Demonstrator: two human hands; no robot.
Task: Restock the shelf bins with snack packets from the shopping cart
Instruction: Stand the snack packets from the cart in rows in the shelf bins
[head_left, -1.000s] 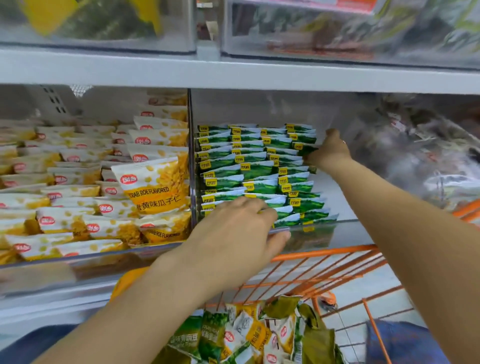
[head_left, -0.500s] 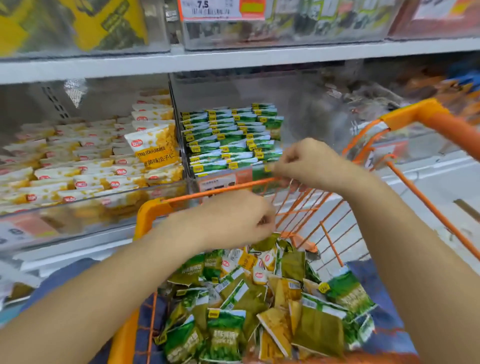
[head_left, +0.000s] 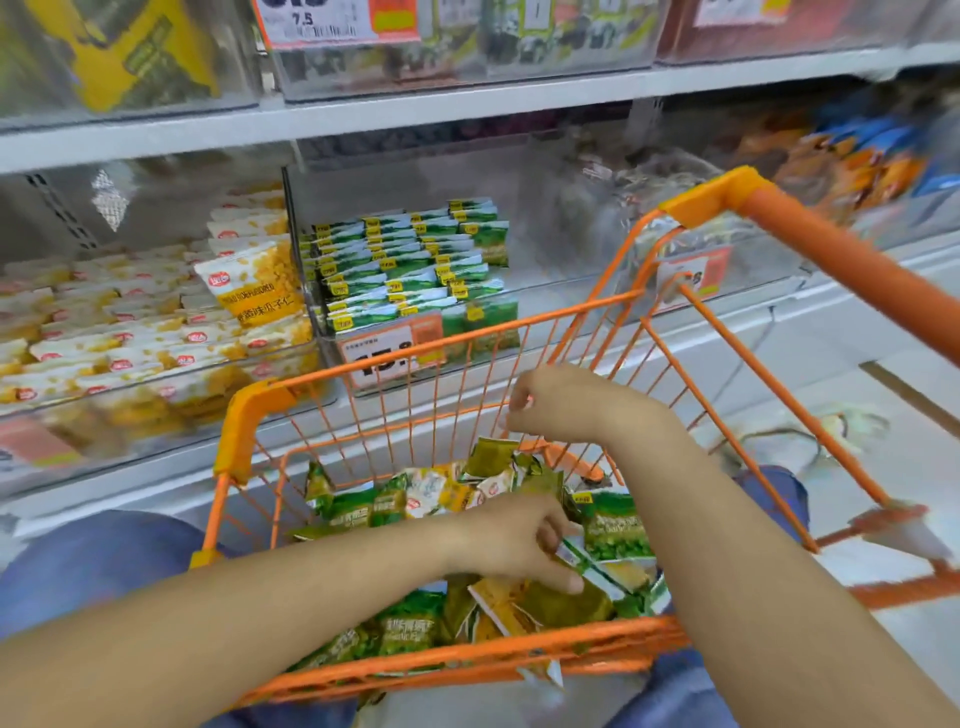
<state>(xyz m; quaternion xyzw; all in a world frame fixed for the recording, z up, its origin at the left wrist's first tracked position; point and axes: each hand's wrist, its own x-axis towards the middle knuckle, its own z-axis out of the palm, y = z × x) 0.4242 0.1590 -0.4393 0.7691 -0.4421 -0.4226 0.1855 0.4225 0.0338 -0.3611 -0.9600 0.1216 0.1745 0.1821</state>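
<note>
An orange shopping cart (head_left: 470, 659) stands in front of me, holding a loose pile of green and yellow snack packets (head_left: 363, 512). My left hand (head_left: 511, 545) reaches into the pile, with fingers and thumb curled round a green snack packet (head_left: 589, 564). Higher up, over the cart's far side, my right hand (head_left: 563, 408) hangs with loosely curled fingers and holds nothing. Beyond the cart, a clear shelf bin (head_left: 561, 249) has neat stacks of green packets (head_left: 415, 265) in its left part.
A neighbouring bin on the left is full of white and yellow packets (head_left: 130, 322). An orange price tag (head_left: 387, 351) hangs on the green bin's front. The cart handle (head_left: 841, 270) rises at the right. More bins sit on the shelf above.
Both hands left the green bin and came down to the cart. My left hand sank into the packet pile and took hold of a green packet.
</note>
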